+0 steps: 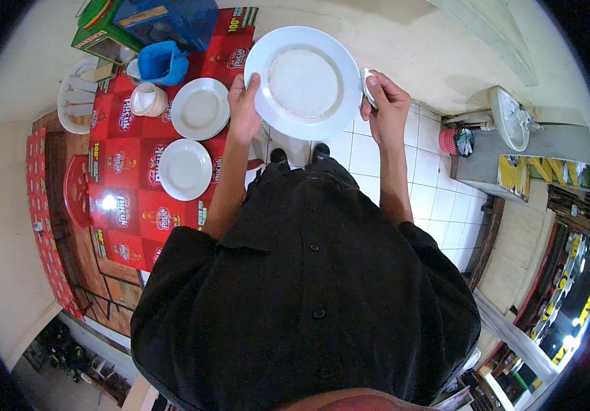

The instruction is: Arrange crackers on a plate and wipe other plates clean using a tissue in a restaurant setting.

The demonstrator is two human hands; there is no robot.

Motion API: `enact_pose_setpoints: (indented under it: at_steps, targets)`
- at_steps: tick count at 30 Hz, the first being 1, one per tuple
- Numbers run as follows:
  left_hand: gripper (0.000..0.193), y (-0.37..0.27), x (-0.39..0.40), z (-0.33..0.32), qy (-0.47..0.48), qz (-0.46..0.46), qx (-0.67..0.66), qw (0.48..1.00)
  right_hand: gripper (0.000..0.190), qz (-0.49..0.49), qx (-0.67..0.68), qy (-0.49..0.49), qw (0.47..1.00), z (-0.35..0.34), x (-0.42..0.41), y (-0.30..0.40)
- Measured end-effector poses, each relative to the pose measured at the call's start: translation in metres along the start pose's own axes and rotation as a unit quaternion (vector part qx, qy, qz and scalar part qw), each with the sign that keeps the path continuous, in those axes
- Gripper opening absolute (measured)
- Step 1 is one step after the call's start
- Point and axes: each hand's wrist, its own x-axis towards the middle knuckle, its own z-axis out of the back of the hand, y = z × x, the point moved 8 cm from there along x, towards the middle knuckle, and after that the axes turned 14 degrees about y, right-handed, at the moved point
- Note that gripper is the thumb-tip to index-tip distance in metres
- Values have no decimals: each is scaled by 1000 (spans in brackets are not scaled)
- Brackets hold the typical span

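Observation:
A large white plate (303,82) is held up in front of me, its round well facing the camera. My left hand (245,110) grips its left rim, thumb on top. Against the right rim, my right hand (388,105) pinches a crumpled white tissue or cloth (368,88). To the left, on a table with a red printed cover (135,128), rests a short stack of white plates (201,109). A smaller white plate (185,169) lies nearer my body on the same cover.
Behind the plates stand a blue plastic container (163,62), whitish cups (148,99) and a green tin (105,31). A red plastic stool (76,192) is beyond the table. At right are a wall basin (511,120) and a pink bin (449,141) above white floor tiles (428,169).

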Motion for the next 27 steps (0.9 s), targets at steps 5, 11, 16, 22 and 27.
enact_pose_setpoints:
  at_steps: [5,11,16,22,27]
  targets:
    - [21,0,-16,1,-61,35,22,997,16,79,-346,69,932,-13,-10,15]
    - [23,-15,-17,-19,-51,-76,213,973,15,24,-607,245,756,-67,-26,-49]
    - [25,-15,-18,-30,-91,-87,274,953,16,47,-524,246,814,-104,-26,-45]
    - [23,-22,-18,3,-164,-90,133,973,14,28,-566,300,768,-74,-18,-41]
    - [21,-12,-24,7,-225,-104,149,957,15,-4,-560,296,774,-53,-20,-50]
